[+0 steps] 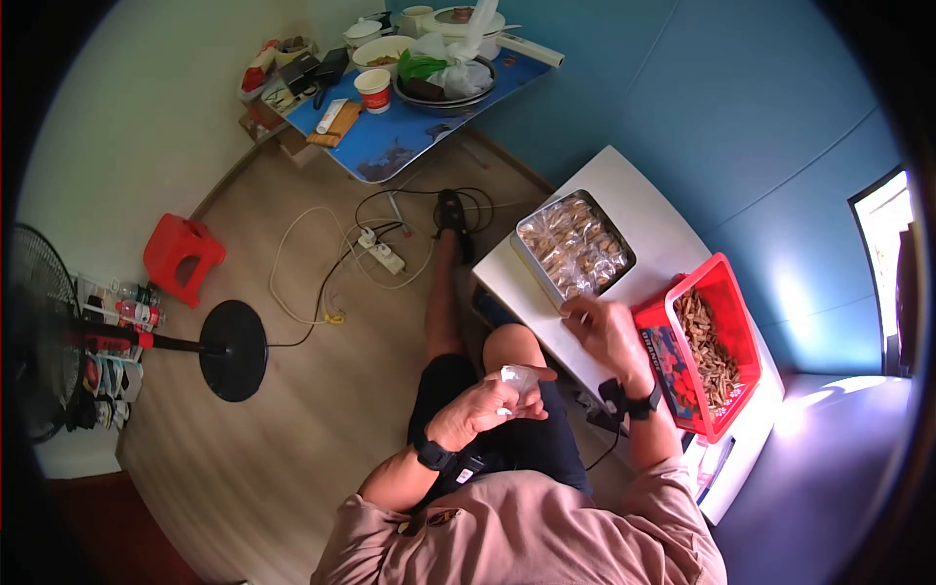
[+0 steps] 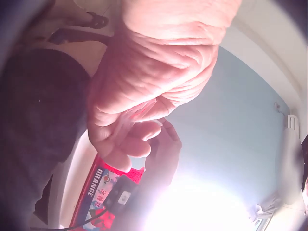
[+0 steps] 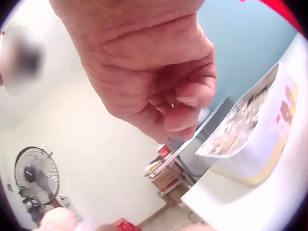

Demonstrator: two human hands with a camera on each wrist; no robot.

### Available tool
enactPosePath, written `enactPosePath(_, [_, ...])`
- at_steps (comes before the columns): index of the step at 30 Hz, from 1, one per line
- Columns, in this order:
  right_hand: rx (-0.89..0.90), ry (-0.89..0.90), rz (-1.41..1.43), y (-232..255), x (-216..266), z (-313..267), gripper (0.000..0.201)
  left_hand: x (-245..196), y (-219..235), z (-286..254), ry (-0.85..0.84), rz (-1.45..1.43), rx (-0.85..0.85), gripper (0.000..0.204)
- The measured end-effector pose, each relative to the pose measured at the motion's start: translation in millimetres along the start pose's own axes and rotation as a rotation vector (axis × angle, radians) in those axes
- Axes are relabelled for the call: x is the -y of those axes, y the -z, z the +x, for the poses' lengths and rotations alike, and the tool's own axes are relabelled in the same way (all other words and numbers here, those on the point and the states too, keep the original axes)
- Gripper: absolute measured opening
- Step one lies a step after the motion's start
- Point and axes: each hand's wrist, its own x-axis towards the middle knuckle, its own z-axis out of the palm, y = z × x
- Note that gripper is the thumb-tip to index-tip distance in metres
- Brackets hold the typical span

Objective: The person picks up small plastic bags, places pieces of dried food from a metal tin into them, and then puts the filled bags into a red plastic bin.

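My left hand (image 1: 475, 411) holds a small clear plastic bag (image 1: 519, 378) above the lap. The left wrist view shows its fingers folded over the see-through plastic (image 2: 130, 119). My right hand (image 1: 606, 336) is just off the near corner of a rectangular tin (image 1: 548, 276). In the right wrist view its fingers (image 3: 183, 117) curl toward the palm, with only a tiny glint between them. Small clear packets of brown pieces (image 1: 575, 244) fill the tin. Right of that hand stands a red plastic basket (image 1: 673, 310) with loose brown stick-like pieces (image 1: 707, 351) inside.
Tin and basket stand on a white cabinet (image 1: 624, 185) by the blue wall. A blue table (image 1: 380, 156) ahead carries bowls, a paper cup (image 1: 372, 90) and a plastic bag. Cables and a power strip (image 1: 380, 252) lie on the floor; a fan (image 1: 234, 349) and red stool (image 1: 183, 258) stand left.
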Motion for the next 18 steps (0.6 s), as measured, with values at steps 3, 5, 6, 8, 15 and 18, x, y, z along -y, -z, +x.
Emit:
enactPosePath(3, [-0.129,-0.086,-0.154,5.8,-28.1,40.0,0.021,-12.2,-7.9,0.8,-0.019,0.048,-0.177,0.061])
enactPosePath(5, [-0.161,-0.124,-0.152,0.6,-45.4,57.4,0.024,-11.2,3.2,5.9,-0.027,0.002,-0.142,0.061])
enactPosePath(6, [-0.115,-0.164,-0.215,-3.9,-53.1,64.1,0.028,-11.1,7.6,8.2,-0.043,-0.045,-0.108,0.061])
enactPosePath(8, [-0.068,-0.206,-0.277,-10.8,-63.7,71.2,0.031,-12.2,14.1,11.3,-0.039,-0.079,-0.098,0.058])
enactPosePath(15, [-0.055,-0.243,-0.239,-25.9,-69.1,79.0,0.031,-17.0,23.5,13.1,-0.01,-0.085,-0.123,0.047])
enactPosePath(18, [-0.031,-0.195,-0.202,-28.7,-74.1,79.8,0.025,-17.9,22.6,14.1,-0.008,-0.066,-0.127,0.043])
